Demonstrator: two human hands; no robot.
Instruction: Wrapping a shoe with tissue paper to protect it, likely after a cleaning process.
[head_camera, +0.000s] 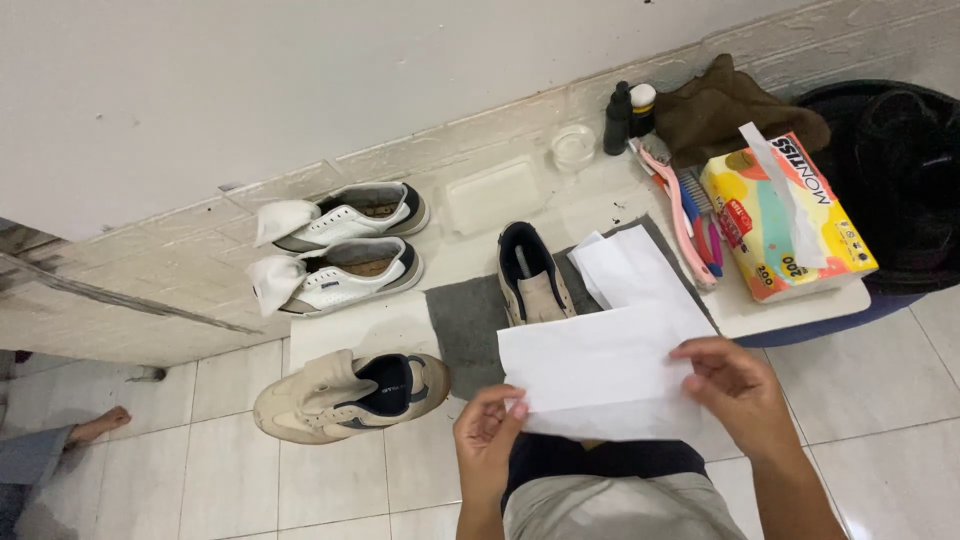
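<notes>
White and creased, the paper sheet (600, 375) is pinched at its lower left corner by the left hand (487, 432) and at its right edge by the right hand (738, 385), above a beige shoe (533, 275) on a grey mat (465, 320). Left of that shoe lie another beige shoe (350, 395) and two paper-stuffed white sneakers (340, 245). To its right, brushes (690, 210) and a tissue box (790, 215) with a tissue sticking out.
</notes>
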